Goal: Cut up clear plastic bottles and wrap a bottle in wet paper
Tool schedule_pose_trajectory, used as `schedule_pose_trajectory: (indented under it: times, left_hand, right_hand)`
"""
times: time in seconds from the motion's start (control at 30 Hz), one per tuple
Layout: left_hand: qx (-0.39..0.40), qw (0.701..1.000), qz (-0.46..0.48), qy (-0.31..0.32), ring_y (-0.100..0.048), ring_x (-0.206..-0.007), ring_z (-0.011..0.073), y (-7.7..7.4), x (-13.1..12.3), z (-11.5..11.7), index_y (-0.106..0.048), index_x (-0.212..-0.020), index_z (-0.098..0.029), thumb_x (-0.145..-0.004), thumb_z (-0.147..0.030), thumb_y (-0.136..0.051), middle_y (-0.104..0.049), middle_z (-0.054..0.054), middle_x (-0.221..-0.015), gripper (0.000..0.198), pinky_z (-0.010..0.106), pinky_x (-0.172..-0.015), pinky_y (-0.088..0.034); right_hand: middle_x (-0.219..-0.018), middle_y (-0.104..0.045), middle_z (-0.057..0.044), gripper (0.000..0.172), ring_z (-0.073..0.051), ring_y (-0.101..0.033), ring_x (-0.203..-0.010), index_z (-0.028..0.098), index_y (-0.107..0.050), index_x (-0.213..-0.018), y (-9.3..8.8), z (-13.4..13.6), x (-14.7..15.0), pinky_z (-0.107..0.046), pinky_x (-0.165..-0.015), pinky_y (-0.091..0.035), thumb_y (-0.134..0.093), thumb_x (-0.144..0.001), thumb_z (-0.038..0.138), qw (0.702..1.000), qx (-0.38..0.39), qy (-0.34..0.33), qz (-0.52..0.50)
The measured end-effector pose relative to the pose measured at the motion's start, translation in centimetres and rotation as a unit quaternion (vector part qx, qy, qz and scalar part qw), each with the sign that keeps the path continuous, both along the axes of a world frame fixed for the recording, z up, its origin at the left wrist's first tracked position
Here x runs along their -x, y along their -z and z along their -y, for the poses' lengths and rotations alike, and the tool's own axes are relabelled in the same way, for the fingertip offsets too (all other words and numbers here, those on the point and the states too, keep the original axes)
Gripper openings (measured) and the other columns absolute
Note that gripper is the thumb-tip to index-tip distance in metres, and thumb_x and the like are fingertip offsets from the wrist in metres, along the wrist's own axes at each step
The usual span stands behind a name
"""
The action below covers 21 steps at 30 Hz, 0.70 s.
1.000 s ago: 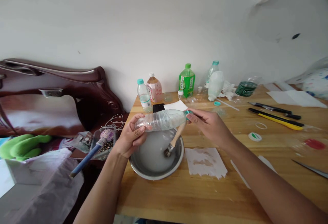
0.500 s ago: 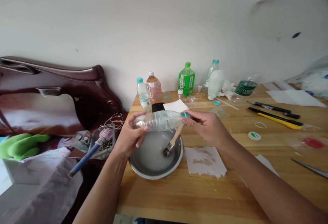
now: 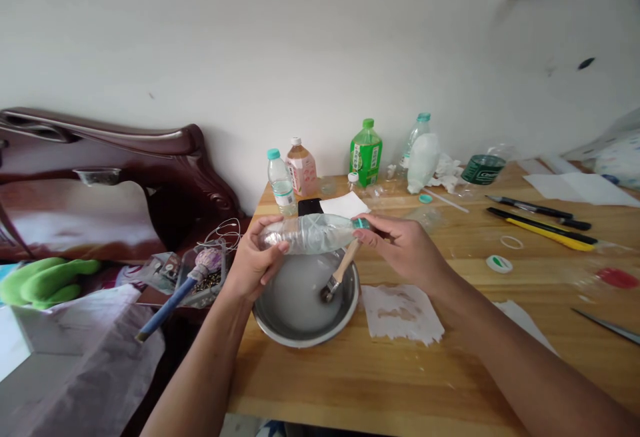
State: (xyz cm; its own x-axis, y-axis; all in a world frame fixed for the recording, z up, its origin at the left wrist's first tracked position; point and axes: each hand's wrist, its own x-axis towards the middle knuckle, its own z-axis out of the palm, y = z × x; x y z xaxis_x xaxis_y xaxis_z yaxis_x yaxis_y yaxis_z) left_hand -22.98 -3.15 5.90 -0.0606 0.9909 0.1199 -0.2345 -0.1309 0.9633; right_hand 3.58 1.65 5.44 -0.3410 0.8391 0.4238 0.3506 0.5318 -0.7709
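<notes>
A clear plastic bottle (image 3: pixel 315 234) lies sideways in the air over the back of a metal bowl (image 3: pixel 306 342). My left hand (image 3: pixel 261 254) grips its base end, and my right hand (image 3: pixel 400 240) pinches the teal cap end. Cloudy whitish liquid (image 3: pixel 300 297) fills part of the bowl. A wooden-handled brush (image 3: pixel 345 264) leans in the bowl with its bristles at the liquid, its handle reaching up near the bottle's cap. Right of the bowl, a torn white sheet (image 3: pixel 400 314) with a brownish stain lies flat on the wooden table (image 3: pixel 370 384).
Behind stand a teal-capped bottle (image 3: pixel 281 180), a pink-labelled bottle (image 3: pixel 302 169), a green bottle (image 3: pixel 366 154) and a whitish coated bottle (image 3: pixel 423 162). To the right lie a yellow cutter (image 3: pixel 560 236), a pen (image 3: pixel 527 206) and a scissor blade (image 3: pixel 605 324). Left is a tray (image 3: pixel 205 294).
The table items appear shifted slightly right in view. Both hands keep their hold on the bottle, which has barely moved.
</notes>
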Motion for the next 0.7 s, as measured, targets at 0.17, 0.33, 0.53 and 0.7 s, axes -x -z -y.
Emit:
schedule_pose_trajectory:
  times: [0.17, 0.33, 0.53, 0.7]
  left_hand:
    - [0.005, 1.0, 0.006, -0.011, -0.025, -0.024, -0.0037, -0.16, -0.1, 0.05, -0.056, -0.11, -0.019, -0.066, -0.027, -0.087, -0.059, -0.008, -0.06, 0.054, 0.008, -0.026, -0.018]
    - [0.0, 1.0, -0.004, -0.004, -0.025, -0.024, -0.0034, -0.2, -0.02, 0.13, -0.055, -0.11, -0.02, -0.068, -0.027, -0.086, -0.055, -0.01, -0.056, 0.052, 0.007, -0.027, -0.017]
    - [-0.003, 1.0, -0.005, -0.007, -0.028, -0.024, -0.003, -0.08, -0.1, 0.14, -0.056, -0.114, -0.019, -0.071, -0.026, -0.084, -0.059, -0.008, -0.06, 0.052, 0.008, -0.026, -0.019]
    - [0.02, 0.999, -0.001, 0.028, -0.037, -0.025, -0.0017, -0.57, 0.21, 0.32, -0.054, -0.125, -0.021, -0.075, -0.028, -0.081, -0.07, -0.001, -0.076, 0.057, 0.009, -0.028, -0.022]
  right_hand:
    - [-0.087, -0.067, -0.003, 0.039, -0.016, -0.056, -0.073, 0.017, -0.072, -0.108, 0.07, 0.05, -0.04, -0.025, -0.064, -0.041, -0.057, -0.094, 0.05, 1.0, -0.003, -0.002, 0.004]
    - [-0.094, -0.068, -0.004, 0.038, -0.018, -0.06, -0.079, 0.017, -0.071, -0.108, 0.17, -0.04, -0.02, -0.025, -0.068, -0.043, -0.055, -0.095, 0.049, 1.0, -0.004, -0.007, 0.013]
    - [-0.098, -0.069, -0.004, 0.036, -0.019, -0.061, -0.082, 0.018, -0.069, -0.099, 0.0, -0.19, -0.08, -0.026, -0.071, -0.043, -0.054, -0.096, 0.05, 1.0, -0.002, -0.007, 0.016]
    - [-0.086, -0.067, -0.002, 0.037, -0.017, -0.058, -0.073, 0.02, -0.07, -0.092, -0.43, -0.3, -0.67, -0.027, -0.065, -0.042, -0.052, -0.096, 0.052, 0.999, 0.009, -0.013, 0.034]
